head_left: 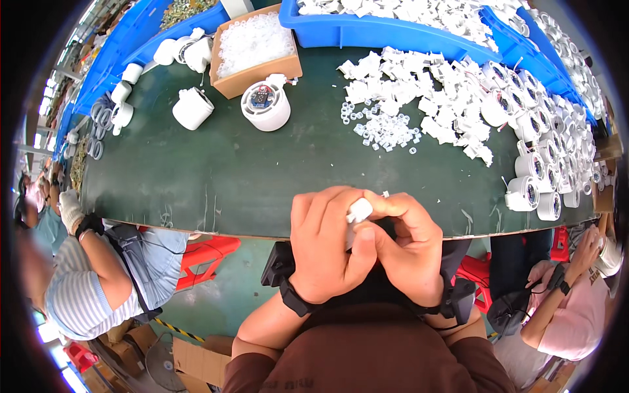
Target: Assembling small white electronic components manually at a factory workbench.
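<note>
Close to the table's near edge, my two hands meet around a white plastic part (pixel 359 210). Only its blocky, rounded end shows between the fingers; the rest is hidden. My left hand (pixel 324 245) wraps it from the left, with the thumb pressed along it. The fingertips of my right hand (pixel 413 252) pinch at its right side. Just beyond the right fingers a tiny white connector (pixel 385 194) shows; whether it is joined to the held part I cannot tell.
On the green table (pixel 216 157) stand a round white housing with a circuit board (pixel 265 105), a carton of clear plastic pieces (pixel 255 46), small clear rings (pixel 386 131), white clips (pixel 452 98) and rows of housings (pixel 544 157). Blue bins (pixel 393 31) line the back. Co-workers sit either side.
</note>
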`<state>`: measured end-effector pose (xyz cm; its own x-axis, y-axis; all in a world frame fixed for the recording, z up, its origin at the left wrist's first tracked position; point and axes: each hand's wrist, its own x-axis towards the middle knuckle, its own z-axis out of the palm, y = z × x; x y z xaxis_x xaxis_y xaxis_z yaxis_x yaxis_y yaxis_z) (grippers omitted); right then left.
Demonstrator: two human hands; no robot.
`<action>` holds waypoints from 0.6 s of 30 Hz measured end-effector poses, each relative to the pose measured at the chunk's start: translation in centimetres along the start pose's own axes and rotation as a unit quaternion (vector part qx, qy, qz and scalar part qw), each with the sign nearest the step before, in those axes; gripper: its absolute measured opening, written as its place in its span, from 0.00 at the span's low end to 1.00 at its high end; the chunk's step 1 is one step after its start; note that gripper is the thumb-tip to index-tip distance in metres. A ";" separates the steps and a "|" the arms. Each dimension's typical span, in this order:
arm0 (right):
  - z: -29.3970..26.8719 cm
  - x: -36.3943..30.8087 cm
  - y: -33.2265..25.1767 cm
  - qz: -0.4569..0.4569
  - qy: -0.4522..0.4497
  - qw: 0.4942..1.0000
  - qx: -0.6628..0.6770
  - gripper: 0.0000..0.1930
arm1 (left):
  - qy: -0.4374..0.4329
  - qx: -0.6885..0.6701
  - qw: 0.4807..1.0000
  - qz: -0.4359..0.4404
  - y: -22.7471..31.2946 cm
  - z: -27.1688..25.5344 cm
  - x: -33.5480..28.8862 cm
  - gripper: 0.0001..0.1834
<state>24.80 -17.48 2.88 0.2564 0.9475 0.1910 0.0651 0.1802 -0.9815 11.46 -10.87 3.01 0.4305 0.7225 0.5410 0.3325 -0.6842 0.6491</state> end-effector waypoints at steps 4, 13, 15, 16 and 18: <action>-0.9 0.5 -0.6 0.043 -0.023 0.994 0.094 0.16 | 0.023 -0.039 0.999 0.010 -0.8 0.0 -0.3 0.16; -4.4 3.0 -0.1 -0.096 -0.043 0.966 -0.237 0.05 | -0.067 0.077 0.994 0.034 -0.5 -1.5 1.0 0.15; -5.7 4.6 0.4 -0.028 0.103 0.957 -0.269 0.04 | -0.066 0.093 0.993 0.038 -0.2 -1.1 1.4 0.14; -6.5 5.5 0.6 -0.027 0.101 0.943 -0.316 0.05 | -0.071 0.093 0.993 0.031 0.1 -0.9 1.8 0.13; -6.8 6.4 1.3 -0.051 0.089 0.920 -0.379 0.05 | -0.070 0.093 0.993 0.022 0.4 -1.1 1.8 0.13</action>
<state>33.04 -12.96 2.89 0.3603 0.8657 0.3474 0.7337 -0.0331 -0.6786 11.49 -9.77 4.84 0.5556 0.6799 0.4786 0.4543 -0.7304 0.5101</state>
